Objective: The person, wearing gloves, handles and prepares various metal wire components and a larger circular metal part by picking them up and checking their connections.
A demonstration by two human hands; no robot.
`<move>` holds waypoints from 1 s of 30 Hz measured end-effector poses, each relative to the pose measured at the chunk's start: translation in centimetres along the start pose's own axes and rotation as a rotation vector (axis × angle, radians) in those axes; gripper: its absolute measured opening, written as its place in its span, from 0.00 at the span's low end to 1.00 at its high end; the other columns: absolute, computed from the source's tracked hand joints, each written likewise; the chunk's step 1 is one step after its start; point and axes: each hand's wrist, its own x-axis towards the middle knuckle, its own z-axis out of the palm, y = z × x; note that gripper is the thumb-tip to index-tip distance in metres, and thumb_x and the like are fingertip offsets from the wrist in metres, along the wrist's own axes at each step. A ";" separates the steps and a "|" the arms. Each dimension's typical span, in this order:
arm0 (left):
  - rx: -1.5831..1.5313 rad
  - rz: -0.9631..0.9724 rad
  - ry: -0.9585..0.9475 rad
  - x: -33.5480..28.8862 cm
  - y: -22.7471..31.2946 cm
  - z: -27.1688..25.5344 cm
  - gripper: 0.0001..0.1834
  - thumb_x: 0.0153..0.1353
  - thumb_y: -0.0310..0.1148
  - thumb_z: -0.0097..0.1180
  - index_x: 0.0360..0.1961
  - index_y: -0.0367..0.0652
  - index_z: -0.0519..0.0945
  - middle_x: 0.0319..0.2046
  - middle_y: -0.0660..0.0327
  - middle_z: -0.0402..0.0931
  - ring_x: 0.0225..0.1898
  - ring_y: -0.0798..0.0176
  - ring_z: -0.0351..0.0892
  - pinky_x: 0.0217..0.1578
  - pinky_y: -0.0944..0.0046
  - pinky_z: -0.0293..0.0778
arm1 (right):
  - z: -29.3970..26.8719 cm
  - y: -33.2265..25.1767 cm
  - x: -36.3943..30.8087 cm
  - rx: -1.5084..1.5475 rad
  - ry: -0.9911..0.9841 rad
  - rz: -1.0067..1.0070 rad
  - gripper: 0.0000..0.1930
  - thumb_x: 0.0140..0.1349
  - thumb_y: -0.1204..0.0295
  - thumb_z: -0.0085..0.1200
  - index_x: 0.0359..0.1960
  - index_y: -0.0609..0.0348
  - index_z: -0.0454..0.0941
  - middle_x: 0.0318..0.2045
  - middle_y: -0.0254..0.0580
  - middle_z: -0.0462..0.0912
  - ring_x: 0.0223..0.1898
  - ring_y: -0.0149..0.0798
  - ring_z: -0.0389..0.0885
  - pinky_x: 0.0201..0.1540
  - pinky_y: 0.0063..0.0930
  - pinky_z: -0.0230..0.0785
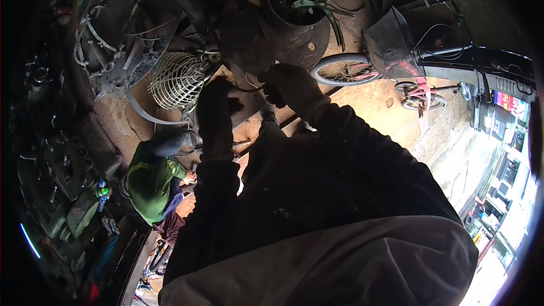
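Observation:
Both of my hands are raised in front of me, near a dark metal stand with a round plate (237,27). My right hand (292,88) is closed, its fingers bent round one end of a thin, curved, dark reddish rod (248,89). At the rod's other end is my left hand (215,105), deep in shadow and closed on it as far as I can see. The dark hides most finger detail. Just beyond my right hand stands a round container (277,14) with green-handled tools (311,4) in it.
Left of my hands lies a round wire cage (177,81). A person in a green shirt (148,181) crouches at the lower left. A bicycle wheel (345,69) and a small pink bicycle (420,93) are on the right. Dark metal parts (62,158) fill the far left.

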 end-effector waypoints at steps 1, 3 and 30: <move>0.152 0.087 -0.085 0.3 -1.9 -0.8 0.19 0.71 0.41 0.50 0.52 0.36 0.77 0.44 0.56 0.81 0.35 0.63 0.83 0.34 0.64 0.80 | -0.2 0.4 0.3 -0.001 -0.006 0.003 0.09 0.65 0.68 0.51 0.35 0.59 0.81 0.27 0.37 0.81 0.26 0.32 0.81 0.34 0.27 0.73; 0.304 0.174 -0.174 1.2 -3.1 -1.0 0.23 0.70 0.44 0.50 0.56 0.36 0.76 0.45 0.56 0.81 0.36 0.63 0.83 0.35 0.64 0.81 | -0.8 1.4 1.7 -0.796 -0.061 -0.548 0.08 0.68 0.69 0.49 0.38 0.59 0.80 0.24 0.34 0.79 0.24 0.27 0.78 0.27 0.23 0.69; 0.262 0.055 -0.165 4.7 0.2 1.8 0.13 0.56 0.20 0.62 0.44 0.35 0.80 0.35 0.59 0.79 0.34 0.65 0.82 0.34 0.65 0.80 | -4.8 0.8 -1.2 0.077 0.063 0.123 0.15 0.71 0.63 0.51 0.46 0.62 0.80 0.33 0.39 0.86 0.29 0.28 0.83 0.35 0.23 0.75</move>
